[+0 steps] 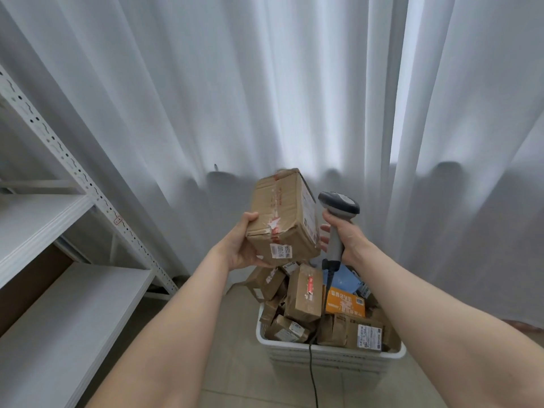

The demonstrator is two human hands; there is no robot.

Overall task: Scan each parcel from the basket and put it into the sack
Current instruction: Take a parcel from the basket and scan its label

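Two bare forearms (176, 334) stretched forward. Of the hands, the left hand (240, 245) gripped one brown cardboard parcel (282, 219) from beneath, tilted, raised above the basket (332, 353). The right hand (347, 234) curled round one grey scanner (338, 207), upright just beside it, with one cable (312, 363) hanging. One white basket stood on the floor (235, 348), its heaped parcels (303, 298) too overlapped to count.

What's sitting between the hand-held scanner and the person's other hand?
In the head view, only the raised cardboard box: the left hand grips its lower left corner, and the scanner, held in the right hand, sits close beside its right face.
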